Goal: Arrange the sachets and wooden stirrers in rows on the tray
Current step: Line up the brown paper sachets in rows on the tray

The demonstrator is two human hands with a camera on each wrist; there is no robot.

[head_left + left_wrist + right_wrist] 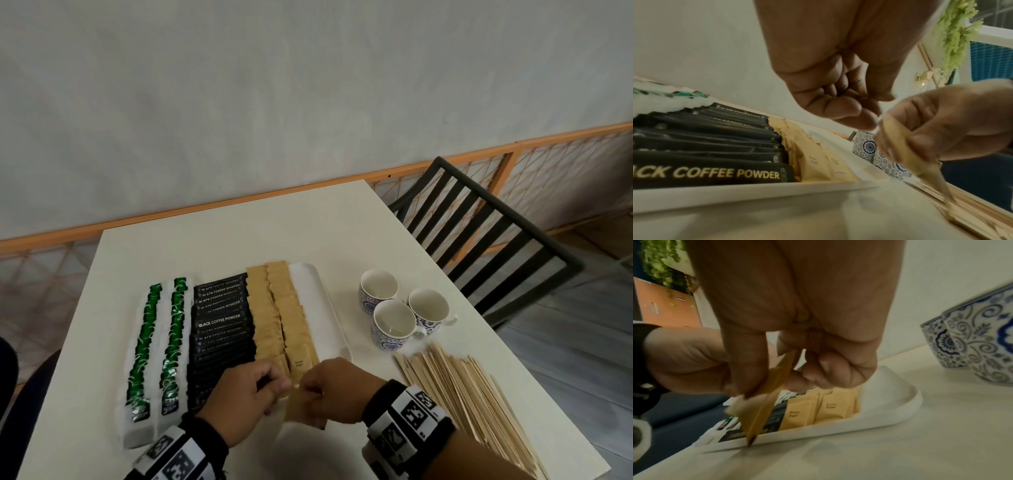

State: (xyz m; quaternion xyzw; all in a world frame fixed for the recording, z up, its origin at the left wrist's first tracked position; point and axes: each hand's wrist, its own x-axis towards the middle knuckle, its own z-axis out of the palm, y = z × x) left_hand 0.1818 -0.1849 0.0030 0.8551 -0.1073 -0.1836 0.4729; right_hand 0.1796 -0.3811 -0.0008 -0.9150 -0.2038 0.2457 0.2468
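At the near edge of the long white tray (pixel 337 318), the right hand (pixel 334 389) pinches a small stack of tan paper sugar sachets (pixel 301 407) between thumb and fingers. The left hand (pixel 245 394) is just beside it, fingers curled in on nothing I can see. The tray carries rows of green-and-white sachets (pixel 142 346), black coffee powder sachets (pixel 221 325) and tan ones. The pale wooden stirrers (pixel 469 397) lie heaped on the white table (pixel 239 236), right of the tray, near three blue-patterned cups (pixel 399 313).
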